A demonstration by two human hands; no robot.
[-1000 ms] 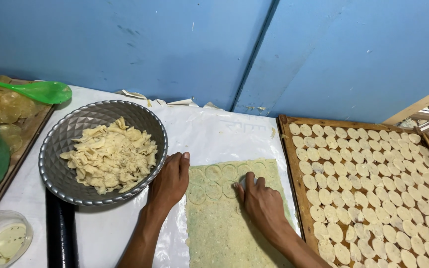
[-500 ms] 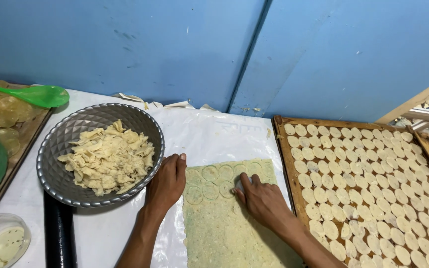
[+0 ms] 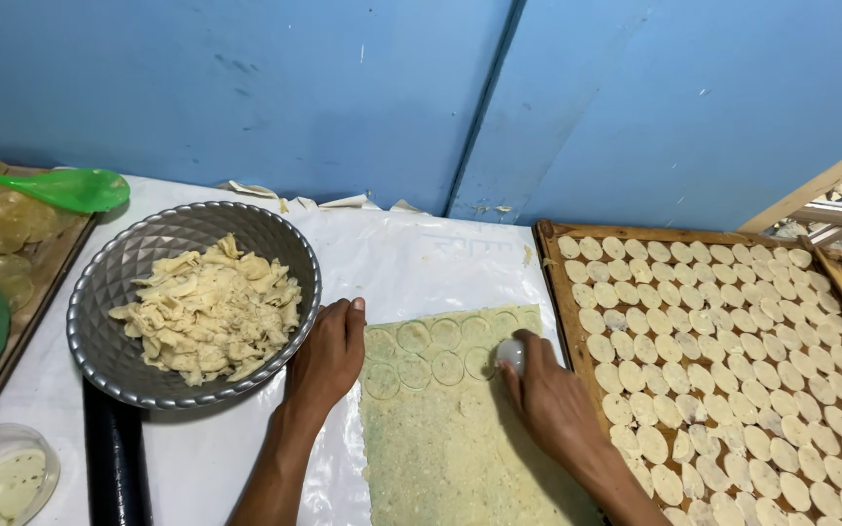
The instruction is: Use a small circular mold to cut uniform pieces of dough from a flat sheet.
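— Blue wall, white plastic sheet; where's the dough sheet?
— Flat between both hands. Left hand rests at its edge, fingers together; right hand pinches a round cutter, pressing down.

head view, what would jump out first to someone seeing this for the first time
Most striking is the wooden tray at right, packed with rows of small pale dough discs. In the middle, the hands work a flat dough sheet marked with cut circles: the left hand rests at its left edge, and the right hand presses a small round cutter into it. At left sits a grey metal bowl heaped with dough scraps.
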